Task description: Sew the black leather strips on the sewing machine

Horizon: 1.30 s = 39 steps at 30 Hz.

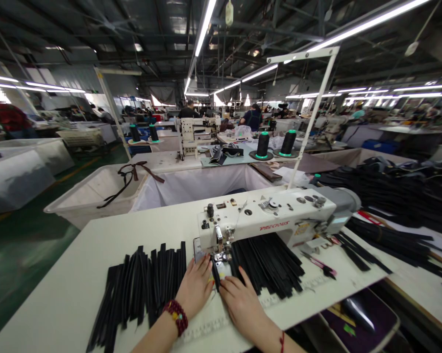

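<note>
A narrow black strip (216,275) lies lengthwise below the presser foot (220,256) of a white sewing machine (265,215). My left hand (196,284) rests flat left of the strip, fingers stretched toward the foot and fingertips by its edge. On the other side, my right hand (239,300) has its fingers bent at the strip's near end, one finger reaching forward; the exact grip is partly hidden. Many black strips (143,279) lie in a row left of my left hand. Another pile of black strips (267,264) is fanned out under the machine arm.
Pink-handled scissors (326,268) lie right of the strips. A ruler scale (206,327) runs along the table (77,274) near its front edge. Beyond the machine stand a white bin (92,189) and thread cones (262,145). Black pieces (397,196) are heaped at right. People work farther back.
</note>
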{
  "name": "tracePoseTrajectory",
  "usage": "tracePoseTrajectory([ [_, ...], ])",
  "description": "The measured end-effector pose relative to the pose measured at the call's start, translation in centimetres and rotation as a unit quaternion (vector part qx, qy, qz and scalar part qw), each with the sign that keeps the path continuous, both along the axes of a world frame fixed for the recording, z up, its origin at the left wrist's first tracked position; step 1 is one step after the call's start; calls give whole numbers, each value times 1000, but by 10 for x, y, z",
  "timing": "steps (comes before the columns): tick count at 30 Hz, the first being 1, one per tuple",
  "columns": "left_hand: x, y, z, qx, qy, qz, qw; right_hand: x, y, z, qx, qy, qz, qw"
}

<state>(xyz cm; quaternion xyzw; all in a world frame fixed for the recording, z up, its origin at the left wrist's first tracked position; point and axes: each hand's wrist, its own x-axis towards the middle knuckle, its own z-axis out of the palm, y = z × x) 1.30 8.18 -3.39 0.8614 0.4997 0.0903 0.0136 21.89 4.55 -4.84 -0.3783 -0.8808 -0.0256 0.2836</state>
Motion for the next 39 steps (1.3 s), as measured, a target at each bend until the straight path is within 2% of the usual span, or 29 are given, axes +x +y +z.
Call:
tracePoseTrajectory([
  [12, -6, 9, -16, 13, -2, 0, 1000, -19, 38, 10, -4, -56, -47, 997],
  [19, -7, 10, -18, 27, 1, -11, 1000, -31, 56, 16, -14, -69, -64, 995],
  [22, -6, 11, -16, 30, 4, -8, 1000, -31, 48, 17, -18, -64, -76, 995],
  [25, -5, 10, -14, 31, 0, -4, 1000, -23, 23, 16, -23, -48, -77, 996],
  [31, -1, 8, -9, 21, -5, 3, 1000, 9, -26, 11, 3, 86, -48, 995],
  [36, -8, 11, 2, -4, -28, -14, 999, 20, -31, 16, 12, 121, -66, 990],
  [39, -18, 27, 13, -10, -62, -12, 998, 20, -26, 17, -17, 122, -118, 985],
])
